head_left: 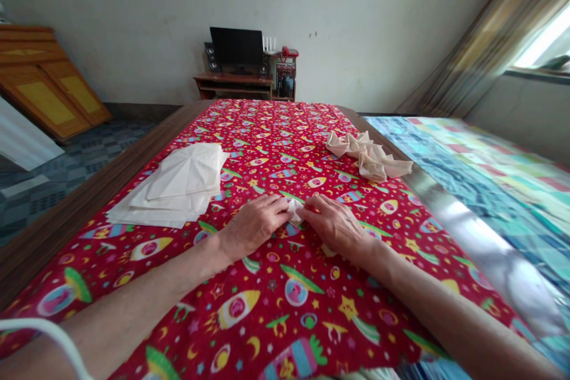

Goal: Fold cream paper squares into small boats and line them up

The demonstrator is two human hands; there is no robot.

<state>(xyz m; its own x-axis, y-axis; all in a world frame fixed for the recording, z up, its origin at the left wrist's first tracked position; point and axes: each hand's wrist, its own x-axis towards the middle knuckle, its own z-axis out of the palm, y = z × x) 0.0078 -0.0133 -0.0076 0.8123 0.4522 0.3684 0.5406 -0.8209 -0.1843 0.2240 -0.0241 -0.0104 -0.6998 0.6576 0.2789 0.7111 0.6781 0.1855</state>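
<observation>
Between my two hands, near the middle of the table, is a small piece of folded white paper point(294, 212). My left hand point(259, 219) has its fingers closed on the paper's left side. From the other side, my right hand point(335, 222) pinches its right edge with thumb and fingers. Much of the paper is hidden behind the fingertips. Left of my hands lies a stack of creased white paper sheets point(184, 175), its top sheet marked with folds meeting at a centre. Several folded paper shapes point(374, 157) with pointed tips sit in a cluster to the right.
A red patterned cloth point(276, 291) covers the table. Beyond its far end stands a desk with a monitor point(237, 47), speakers and a red telephone point(289, 52). On the right is a bed with a checked cover point(503, 190). A white cable point(48, 326) curves at lower left.
</observation>
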